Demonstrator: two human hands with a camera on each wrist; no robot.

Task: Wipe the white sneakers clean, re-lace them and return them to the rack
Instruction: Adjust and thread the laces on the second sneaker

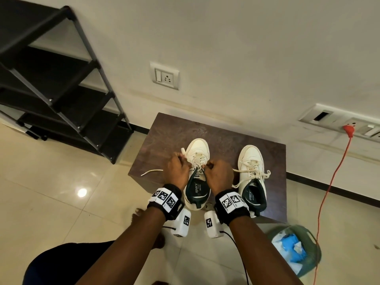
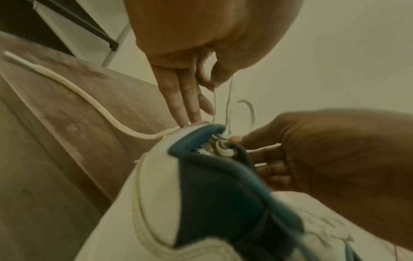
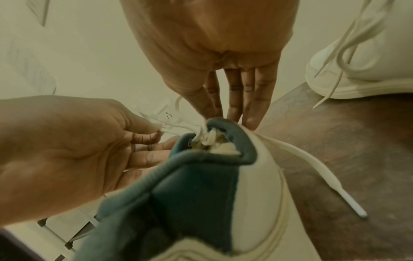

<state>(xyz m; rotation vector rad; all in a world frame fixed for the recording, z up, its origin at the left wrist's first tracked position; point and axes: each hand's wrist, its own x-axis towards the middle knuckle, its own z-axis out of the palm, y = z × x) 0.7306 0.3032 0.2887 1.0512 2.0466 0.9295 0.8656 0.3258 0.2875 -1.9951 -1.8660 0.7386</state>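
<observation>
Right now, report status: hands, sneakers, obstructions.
Left hand and right hand both pinching the lace on the left sneaker. Right sneaker laced, beside it. Nothing blocking.

"sparx" on both sneakers' insoles (image 1: 195, 187).

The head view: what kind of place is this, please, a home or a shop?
Most likely a room in a home. A black shoe rack stands on a glossy tiled floor against a plain wall with household switch sockets, and two white sneakers sit on a small wooden table.
</observation>
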